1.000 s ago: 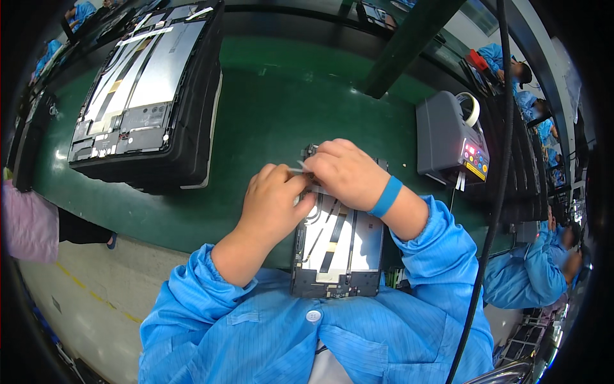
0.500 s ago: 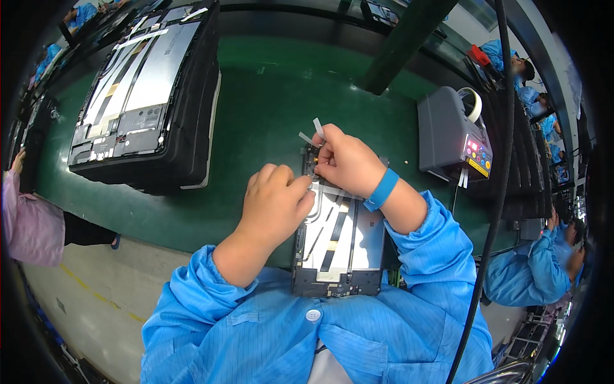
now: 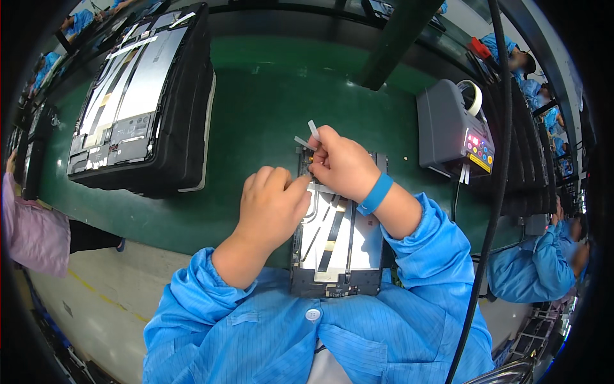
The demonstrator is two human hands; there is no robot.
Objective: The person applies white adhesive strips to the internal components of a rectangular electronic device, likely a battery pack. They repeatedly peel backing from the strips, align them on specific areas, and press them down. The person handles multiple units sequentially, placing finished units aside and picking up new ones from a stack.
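Steadying, it seems, the opened flat device (image 3: 366,246), the left hand (image 3: 272,201) curls at its upper left edge; the right hand (image 3: 342,160) bends over the top end, pale strip (image 3: 313,129) at its fingers. Cannot tell whether either grips anything. Device lies at the green bench's (image 3: 275,102) near edge, close to the blue jacket (image 3: 256,339), presumably for easy reach.

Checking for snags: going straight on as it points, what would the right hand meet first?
The right hand would likely first meet the lower pale strip beside its fingers, though depth is unclear.
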